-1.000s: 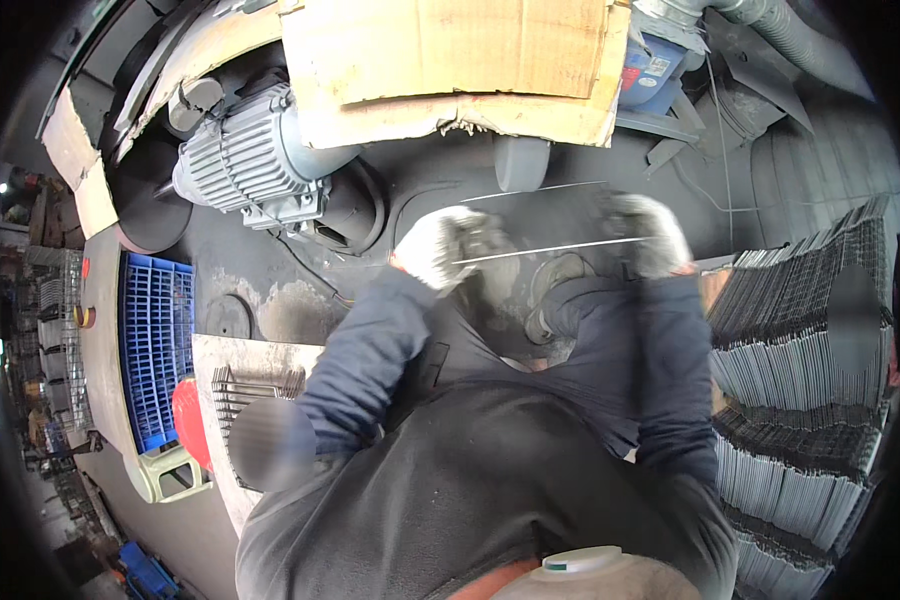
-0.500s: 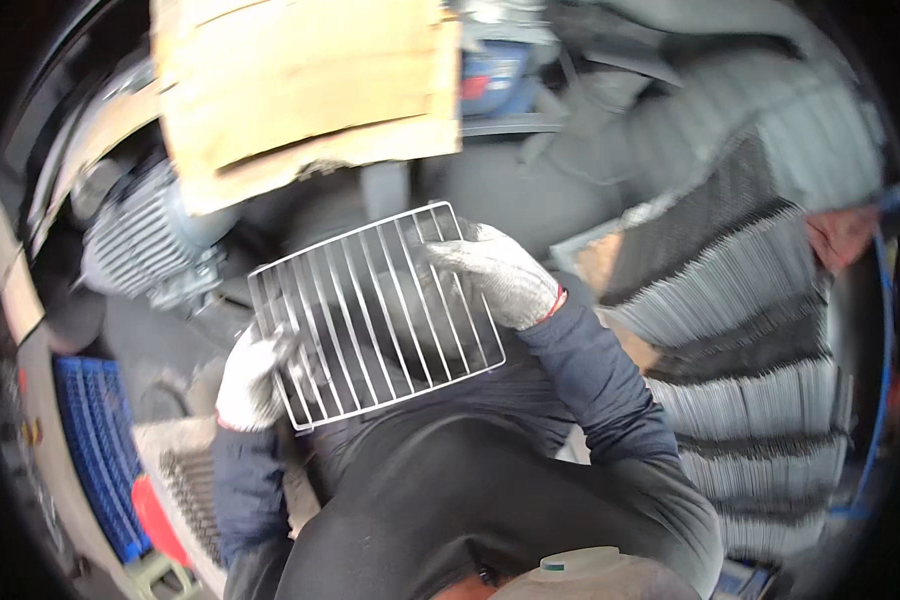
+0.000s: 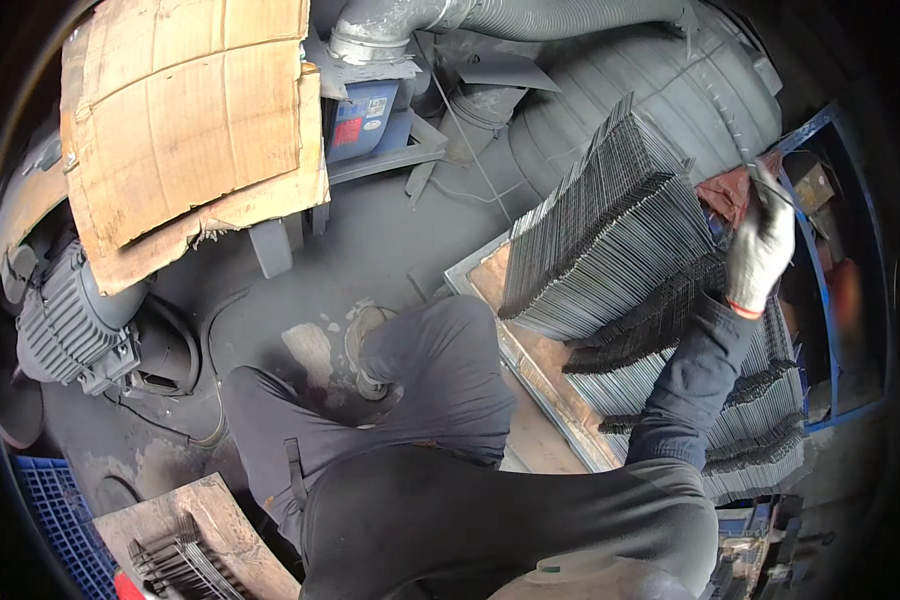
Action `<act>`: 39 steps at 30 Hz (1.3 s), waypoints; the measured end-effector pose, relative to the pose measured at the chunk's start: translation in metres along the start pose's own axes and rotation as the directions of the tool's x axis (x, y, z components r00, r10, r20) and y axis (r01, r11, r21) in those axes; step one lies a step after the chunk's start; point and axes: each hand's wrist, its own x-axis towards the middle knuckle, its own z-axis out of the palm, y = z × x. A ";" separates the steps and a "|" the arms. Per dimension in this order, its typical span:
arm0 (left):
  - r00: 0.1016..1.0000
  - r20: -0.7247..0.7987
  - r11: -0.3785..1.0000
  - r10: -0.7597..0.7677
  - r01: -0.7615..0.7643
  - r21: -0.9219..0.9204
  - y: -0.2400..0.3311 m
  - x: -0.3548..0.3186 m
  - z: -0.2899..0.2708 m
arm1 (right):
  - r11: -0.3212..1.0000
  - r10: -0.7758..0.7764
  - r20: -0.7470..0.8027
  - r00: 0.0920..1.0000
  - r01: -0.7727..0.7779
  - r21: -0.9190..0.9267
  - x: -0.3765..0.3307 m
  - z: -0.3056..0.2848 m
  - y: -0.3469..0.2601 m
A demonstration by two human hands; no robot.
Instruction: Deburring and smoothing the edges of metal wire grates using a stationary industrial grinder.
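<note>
At the far right, my right hand (image 3: 760,250), in a white glove with a red cuff edge, is closed on a wire rack (image 3: 727,118). The rack shows nearly edge-on, as a thin line with small wire ends running up from the fingers. Below and left of this hand stand tightly packed stacks of dark metal wire racks (image 3: 610,230) on a brown board. My left hand is out of view. In the lower left, several more wire racks (image 3: 185,565) lie on a wooden board (image 3: 215,505).
Cardboard sheets (image 3: 190,130) cover something at the upper left, above a grey finned motor (image 3: 70,315). A ribbed hose (image 3: 540,18) and a large grey drum (image 3: 660,90) stand at the back. A blue metal frame (image 3: 828,300) borders the right; a blue plastic crate (image 3: 60,520) sits lower left.
Both hands held the wire rack over my lap before. My right hand has carried it to the far right, and my left hand has left the view. The view has shifted right.
</note>
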 end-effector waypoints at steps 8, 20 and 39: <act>0.911 0.325 0.905 0.255 -0.106 -0.412 -0.155 -0.063 0.308 | 0.918 -0.103 0.261 0.960 0.193 -0.348 -0.040 0.060 0.063; 0.570 0.752 0.359 0.331 0.661 -0.659 -0.160 -0.025 0.268 | 0.995 0.065 0.446 0.893 -0.024 -0.098 -0.048 0.055 0.055; 0.989 0.111 0.467 0.095 0.054 -0.883 -0.059 -0.001 -0.034 | -0.043 -0.131 0.691 0.711 -0.701 0.712 -0.186 0.123 -0.350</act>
